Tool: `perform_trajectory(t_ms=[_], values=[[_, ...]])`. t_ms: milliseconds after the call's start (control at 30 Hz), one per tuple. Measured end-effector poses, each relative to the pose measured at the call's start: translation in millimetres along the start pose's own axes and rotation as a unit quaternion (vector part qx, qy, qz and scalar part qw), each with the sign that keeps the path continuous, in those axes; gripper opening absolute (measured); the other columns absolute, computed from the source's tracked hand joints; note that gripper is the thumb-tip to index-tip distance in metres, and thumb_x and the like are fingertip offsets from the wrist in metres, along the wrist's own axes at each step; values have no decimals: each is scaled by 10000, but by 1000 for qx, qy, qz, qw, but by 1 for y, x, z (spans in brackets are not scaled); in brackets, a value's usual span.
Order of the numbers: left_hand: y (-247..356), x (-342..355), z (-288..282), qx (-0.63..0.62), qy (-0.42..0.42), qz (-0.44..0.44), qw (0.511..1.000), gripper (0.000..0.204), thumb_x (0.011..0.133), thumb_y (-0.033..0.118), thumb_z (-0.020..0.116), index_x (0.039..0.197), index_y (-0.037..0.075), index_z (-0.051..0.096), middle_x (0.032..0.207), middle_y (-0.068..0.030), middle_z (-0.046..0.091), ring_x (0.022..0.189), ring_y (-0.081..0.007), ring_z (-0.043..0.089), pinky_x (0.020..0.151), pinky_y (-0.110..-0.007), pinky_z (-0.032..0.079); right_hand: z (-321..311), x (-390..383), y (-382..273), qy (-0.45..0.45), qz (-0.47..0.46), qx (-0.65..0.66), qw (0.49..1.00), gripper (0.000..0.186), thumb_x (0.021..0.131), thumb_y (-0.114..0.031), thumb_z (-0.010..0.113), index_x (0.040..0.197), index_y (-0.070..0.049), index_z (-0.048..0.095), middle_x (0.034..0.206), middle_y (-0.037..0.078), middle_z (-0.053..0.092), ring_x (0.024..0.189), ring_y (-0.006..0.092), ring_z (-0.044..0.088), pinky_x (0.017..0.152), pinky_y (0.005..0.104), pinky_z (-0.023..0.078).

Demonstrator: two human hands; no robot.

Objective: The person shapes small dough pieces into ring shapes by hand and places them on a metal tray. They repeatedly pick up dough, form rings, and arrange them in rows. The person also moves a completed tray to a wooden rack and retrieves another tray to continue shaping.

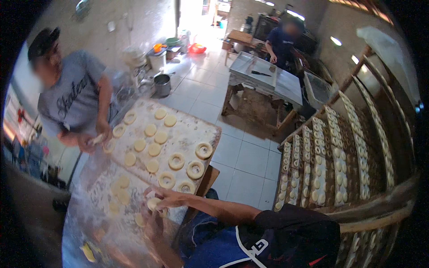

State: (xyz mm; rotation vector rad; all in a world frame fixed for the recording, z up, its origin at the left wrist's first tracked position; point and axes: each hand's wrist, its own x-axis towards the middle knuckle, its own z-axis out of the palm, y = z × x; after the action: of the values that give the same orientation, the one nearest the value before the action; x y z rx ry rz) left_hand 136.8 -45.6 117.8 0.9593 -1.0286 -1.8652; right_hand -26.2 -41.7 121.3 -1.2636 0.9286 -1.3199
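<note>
Over the floured table, a small pale round of dough (153,204) is between my two hands. My right hand (169,197) reaches in from the right, its fingers curled at the top and side of the piece. From below, my left hand (154,224) closes on the same dough. Beside them, several dough discs (124,196) lie on the floury table surface (100,178). Just beyond, a floured board (196,129) carries flat dough rounds (154,149) in its middle and dough rings (176,161) near its right corner. Whether the held piece has a hole I cannot tell.
Across the board at left, a person in a grey shirt (73,96) holds a piece of dough. Racks of dough trays (337,156) stand at right. Behind are a metal-topped table (254,67), another person (281,44) and a metal pot (162,85). A yellow object (88,253) lies near the table's edge.
</note>
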Motion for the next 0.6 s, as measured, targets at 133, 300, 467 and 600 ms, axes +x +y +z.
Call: perform_trajectory(t_ms=[133, 300, 467, 600], values=[[-19, 19, 28, 35, -101, 166, 980, 638, 903, 217, 637, 1426, 102, 290, 1257, -151, 518, 1089, -255, 555, 884, -402, 521, -20, 10, -8, 74, 10, -143, 987, 414, 968, -393, 483, 1222, -65, 487, 1052, 77, 570, 978, 246, 570, 827, 410, 471], [-34, 50, 60, -125, 14, 156, 980, 599, 886, 425, 544, 1325, 39, 414, 1187, -145, 527, 1011, -235, 574, 780, -369, 535, -43, -4, -40, 160, -60, -96, 981, 345, 974, -375, 488, 1158, -83, 498, 867, 119, 545, 801, 282, 581, 653, 417, 482], [-54, 84, 88, 204, 78, 123, 968, 464, 936, 320, 533, 1270, 7, 455, 993, -134, 569, 945, -242, 588, 686, -358, 525, -92, -4, -44, 62, 72, -164, 982, 571, 1000, -443, 392, 1360, -2, 346, 1093, 260, 505, 948, 411, 568, 838, 469, 450], [-98, 107, 114, 338, 100, 185, 917, 466, 937, 315, 534, 1276, 7, 451, 1012, -135, 563, 958, -246, 584, 705, -360, 520, -125, -1, -35, 86, 95, -323, 938, 482, 1003, -425, 394, 1252, -12, 404, 735, 197, 561, 746, 405, 596, 671, 479, 466]])
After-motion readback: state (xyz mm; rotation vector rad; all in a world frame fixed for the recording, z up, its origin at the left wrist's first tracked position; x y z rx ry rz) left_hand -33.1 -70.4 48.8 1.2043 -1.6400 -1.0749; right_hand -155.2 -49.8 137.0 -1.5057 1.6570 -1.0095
